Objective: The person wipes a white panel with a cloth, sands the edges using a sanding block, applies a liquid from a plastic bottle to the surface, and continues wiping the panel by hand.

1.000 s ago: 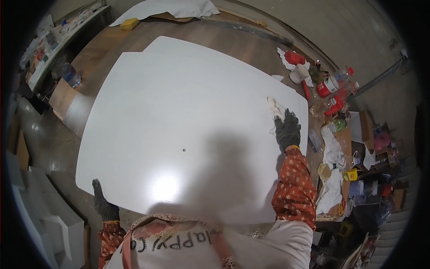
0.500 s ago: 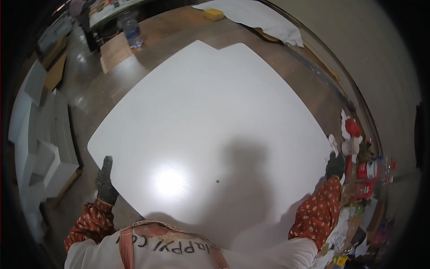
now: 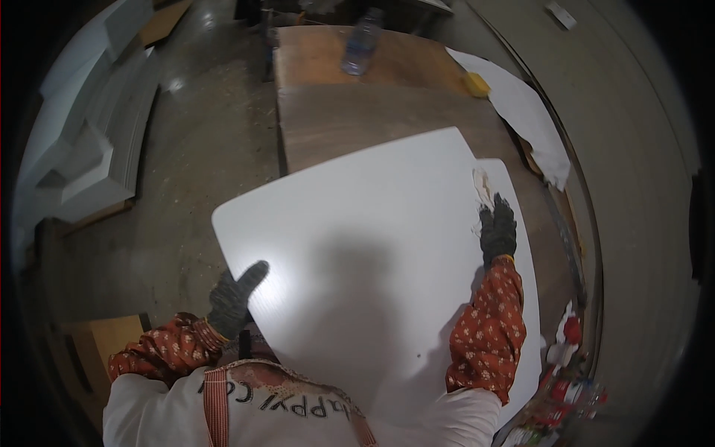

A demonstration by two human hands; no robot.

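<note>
A large white panel (image 3: 365, 201) with rounded corners lies in front of me, a notch in its far edge and a small dark hole near my side. My left hand (image 3: 232, 299), in a dark knit glove, grips its left edge. The thumb rests on top and the other fingers are mostly hidden. My right hand (image 3: 499, 231), gloved alike, is over the panel's far right part. A crumpled white rag (image 3: 482, 186) sticks out past its fingertips and lies against the panel surface, with loose threads beside the hand.
Beneath the panel is a brown board-topped table (image 3: 328, 115). On it stand a clear plastic bottle (image 3: 362, 45) and a yellow sponge (image 3: 477, 85) beside a white sheet (image 3: 521, 108). White panels (image 3: 97, 141) are stacked at left. Bottles and clutter (image 3: 566, 387) sit at lower right.
The panel has turned clockwise, and my view has shifted. My right hand has moved with the rag from the right edge onto the panel's far part. My left hand stays at the left edge.
</note>
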